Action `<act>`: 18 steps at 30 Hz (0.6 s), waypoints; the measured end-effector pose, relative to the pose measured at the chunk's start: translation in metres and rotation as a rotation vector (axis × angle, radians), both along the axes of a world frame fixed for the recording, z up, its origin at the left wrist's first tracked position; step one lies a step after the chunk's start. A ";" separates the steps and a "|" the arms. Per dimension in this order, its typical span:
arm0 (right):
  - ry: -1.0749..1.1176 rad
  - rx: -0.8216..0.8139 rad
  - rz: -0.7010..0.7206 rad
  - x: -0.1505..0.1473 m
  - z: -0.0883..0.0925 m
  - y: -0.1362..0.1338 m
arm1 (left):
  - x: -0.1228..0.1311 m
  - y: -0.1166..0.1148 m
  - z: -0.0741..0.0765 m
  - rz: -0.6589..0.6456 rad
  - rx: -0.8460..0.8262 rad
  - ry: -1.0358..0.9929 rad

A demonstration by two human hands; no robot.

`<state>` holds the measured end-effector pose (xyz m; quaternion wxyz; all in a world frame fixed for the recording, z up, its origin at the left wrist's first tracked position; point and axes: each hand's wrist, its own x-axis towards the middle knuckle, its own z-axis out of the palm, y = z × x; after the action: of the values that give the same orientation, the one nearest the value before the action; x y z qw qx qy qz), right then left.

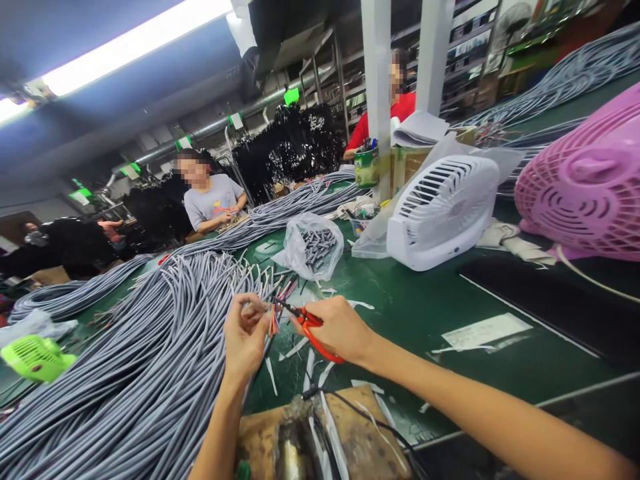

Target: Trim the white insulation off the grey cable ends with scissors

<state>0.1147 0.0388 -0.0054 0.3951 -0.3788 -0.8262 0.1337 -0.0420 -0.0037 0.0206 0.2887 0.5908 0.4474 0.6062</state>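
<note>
My left hand [246,331] is closed on the end of a grey cable, whose thin coloured wires [275,319] fan out beyond the fingertips. In my right hand [340,328] is a pair of cutting pliers with orange handles [320,339]. Its dark jaws [286,305] point left and lie right by the coloured wires; whether they touch them I cannot tell. A large bundle of grey cables [150,347] spreads over the table on the left, with stripped ends near my left hand. White scraps [310,367] lie below my hands.
A clear bag of small grey pieces [316,247] sits ahead. To the right stand a white fan [445,210] and a pink fan [585,180]; a green fan [36,358] is far left. A wooden board with a metal device [295,447] lies nearest me. Two people work across the table.
</note>
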 end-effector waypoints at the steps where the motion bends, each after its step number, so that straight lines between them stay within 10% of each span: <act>1: 0.002 -0.033 -0.028 0.002 0.002 0.002 | 0.000 0.001 0.002 0.002 -0.040 -0.029; 10: -0.515 -0.282 -0.354 0.015 0.019 0.024 | -0.013 0.008 -0.003 0.032 -0.465 0.048; 18: -0.655 -0.332 -0.252 0.012 0.008 0.028 | -0.026 -0.116 0.016 0.283 -0.409 -0.115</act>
<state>0.1262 0.0670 0.0030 0.0569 -0.5588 -0.8226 0.0880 -0.0679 -0.1201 0.0365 0.3393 0.4160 0.6217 0.5703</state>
